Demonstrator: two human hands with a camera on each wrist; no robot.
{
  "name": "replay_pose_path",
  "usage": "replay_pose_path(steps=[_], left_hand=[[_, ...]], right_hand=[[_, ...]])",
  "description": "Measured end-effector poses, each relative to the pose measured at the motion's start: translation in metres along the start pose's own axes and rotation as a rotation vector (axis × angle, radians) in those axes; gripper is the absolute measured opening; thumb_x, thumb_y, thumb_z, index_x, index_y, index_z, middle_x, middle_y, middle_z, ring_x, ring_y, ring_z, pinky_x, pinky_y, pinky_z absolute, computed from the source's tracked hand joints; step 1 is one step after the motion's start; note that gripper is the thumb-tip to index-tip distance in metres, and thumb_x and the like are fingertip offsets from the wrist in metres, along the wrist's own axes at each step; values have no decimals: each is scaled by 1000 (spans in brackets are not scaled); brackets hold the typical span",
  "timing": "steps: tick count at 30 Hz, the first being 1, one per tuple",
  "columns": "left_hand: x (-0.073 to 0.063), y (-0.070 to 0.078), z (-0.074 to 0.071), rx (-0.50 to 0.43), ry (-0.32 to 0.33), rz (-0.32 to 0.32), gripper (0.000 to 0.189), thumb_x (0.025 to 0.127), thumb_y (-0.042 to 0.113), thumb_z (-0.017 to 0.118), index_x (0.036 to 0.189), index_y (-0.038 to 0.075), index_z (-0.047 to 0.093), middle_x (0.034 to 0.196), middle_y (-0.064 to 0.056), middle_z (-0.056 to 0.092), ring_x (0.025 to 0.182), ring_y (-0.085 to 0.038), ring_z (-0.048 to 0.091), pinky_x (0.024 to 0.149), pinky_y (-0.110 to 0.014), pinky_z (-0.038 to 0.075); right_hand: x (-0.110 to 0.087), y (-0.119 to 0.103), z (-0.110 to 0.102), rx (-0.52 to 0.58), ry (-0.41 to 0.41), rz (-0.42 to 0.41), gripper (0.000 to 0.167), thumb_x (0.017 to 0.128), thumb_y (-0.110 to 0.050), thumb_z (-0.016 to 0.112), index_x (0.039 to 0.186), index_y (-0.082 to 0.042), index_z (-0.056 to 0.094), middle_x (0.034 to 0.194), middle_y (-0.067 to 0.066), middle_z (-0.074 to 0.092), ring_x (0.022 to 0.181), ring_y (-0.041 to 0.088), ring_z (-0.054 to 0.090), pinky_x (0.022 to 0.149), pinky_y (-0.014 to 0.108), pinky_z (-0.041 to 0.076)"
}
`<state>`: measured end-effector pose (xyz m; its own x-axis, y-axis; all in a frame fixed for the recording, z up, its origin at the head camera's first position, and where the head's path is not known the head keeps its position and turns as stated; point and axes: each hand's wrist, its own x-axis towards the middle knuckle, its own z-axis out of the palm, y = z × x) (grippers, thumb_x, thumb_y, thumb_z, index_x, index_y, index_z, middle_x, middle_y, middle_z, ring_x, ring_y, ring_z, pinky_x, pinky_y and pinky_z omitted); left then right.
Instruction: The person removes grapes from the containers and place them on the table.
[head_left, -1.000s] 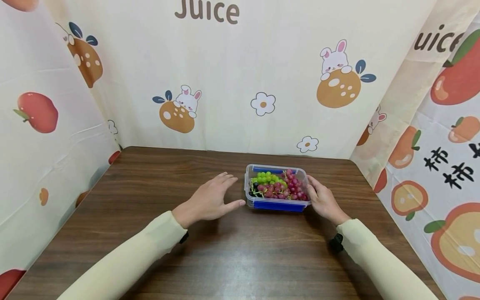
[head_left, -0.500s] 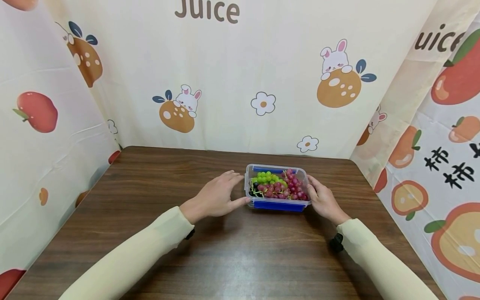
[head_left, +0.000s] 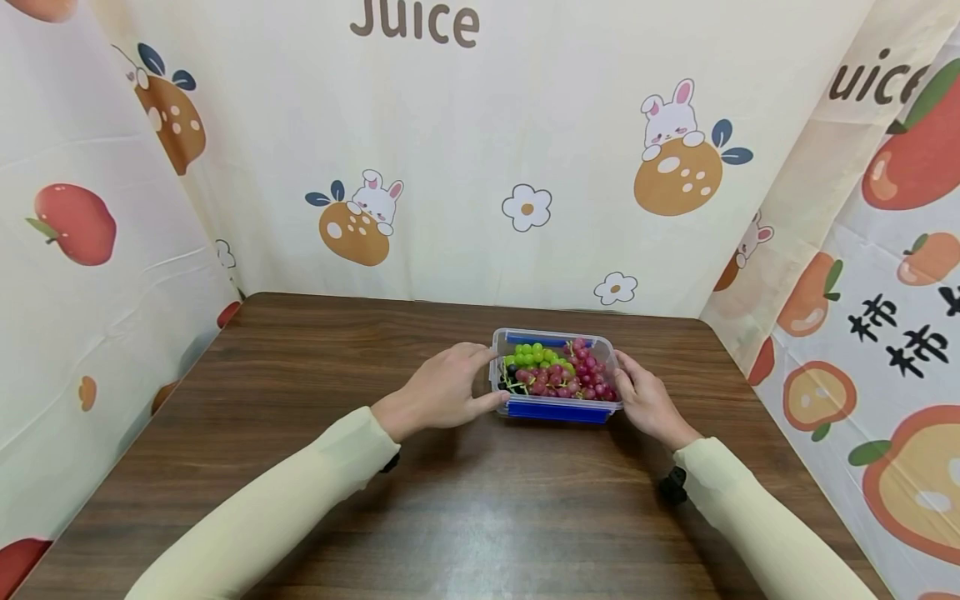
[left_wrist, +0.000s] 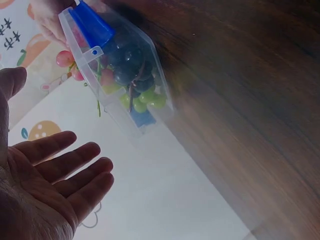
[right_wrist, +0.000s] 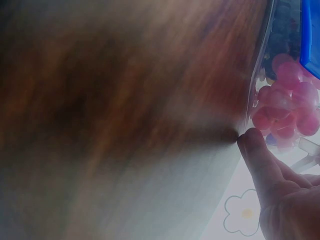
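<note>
A clear plastic food container (head_left: 558,410) with blue clips stands toward the table's right rear. Inside are green grapes (head_left: 534,357), reddish grapes (head_left: 588,375) and dark grapes (left_wrist: 131,65). Some pink grapes (left_wrist: 65,58) poke out above the rim in the left wrist view. My left hand (head_left: 442,390) is at the container's left end, thumb toward the front corner. Its fingers (left_wrist: 70,162) are straight and spread, apart from the wall in the left wrist view. My right hand (head_left: 651,407) rests against the right end; one extended finger (right_wrist: 257,155) touches the lower edge.
The brown wood-grain table (head_left: 480,517) extends in front and to the left. A pale printed curtain (head_left: 465,150) hangs behind its rear edge, and more fruit-printed cloth (head_left: 892,333) lines both sides.
My left hand has moved right, up to the container's left end. The right hand and the container have stayed in place.
</note>
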<state>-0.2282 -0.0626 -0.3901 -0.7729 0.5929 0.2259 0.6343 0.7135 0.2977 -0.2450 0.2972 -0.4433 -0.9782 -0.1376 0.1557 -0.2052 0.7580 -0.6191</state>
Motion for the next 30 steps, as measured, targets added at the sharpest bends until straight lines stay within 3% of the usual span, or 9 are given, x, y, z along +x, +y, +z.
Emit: replay_pose_path(steps=[4,12,30], left_hand=[[4,2,0,-1,-4,-1,73,97,60,60,144,4,56,143,-14,58,134,-29,54,110,-45,44],[12,8,0,-14,-13,16,69,97,57,62,141,4,59,140,-13,61,131,-28,56,108,-45,46],[31,18,4,-19,-60,26,67,97,55,63,139,3,59,137,-13,62,126,-26,59,104,-43,50]], right_hand=[[0,0,0,5,4,4,51,113,-22,35,157,4,34,138,33,57,113,38,63,89,51,51],[-1,0,0,11,-5,9,51,113,-22,35,157,3,33,140,33,55,118,41,61,95,57,50],[1,1,1,15,-11,9,52,113,-24,34,157,4,31,144,33,51,125,44,57,101,60,46]])
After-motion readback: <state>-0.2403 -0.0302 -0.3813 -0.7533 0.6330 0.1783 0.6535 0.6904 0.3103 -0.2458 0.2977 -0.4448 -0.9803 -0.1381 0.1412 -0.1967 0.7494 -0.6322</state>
